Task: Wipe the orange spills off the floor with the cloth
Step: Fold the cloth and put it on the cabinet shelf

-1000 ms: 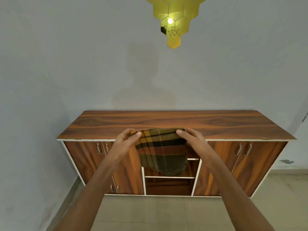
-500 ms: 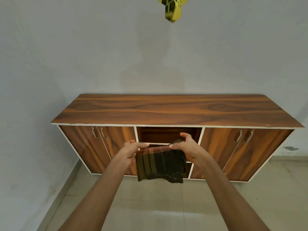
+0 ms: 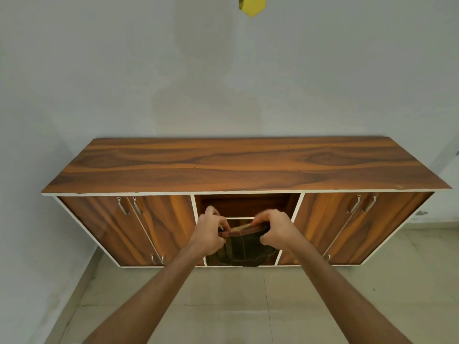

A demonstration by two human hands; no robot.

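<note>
A dark checked cloth (image 3: 242,252) with brown and yellow stripes hangs folded between my two hands, in front of the cabinet's open middle shelves. My left hand (image 3: 210,234) grips its top left edge and my right hand (image 3: 275,230) grips its top right edge, the two held close together. The beige tiled floor (image 3: 223,306) lies below my forearms. No orange spill shows on the part of the floor in view.
A long wooden cabinet (image 3: 243,167) with white edging stands against the grey wall, with doors on either side and open shelves in its middle. A yellow hexagon wall piece (image 3: 251,6) hangs at the top. The left wall runs close beside the cabinet.
Both hands have brought the cloth down from the cabinet top to the shelf height and drawn closer together, folding it. The view has tilted downward.
</note>
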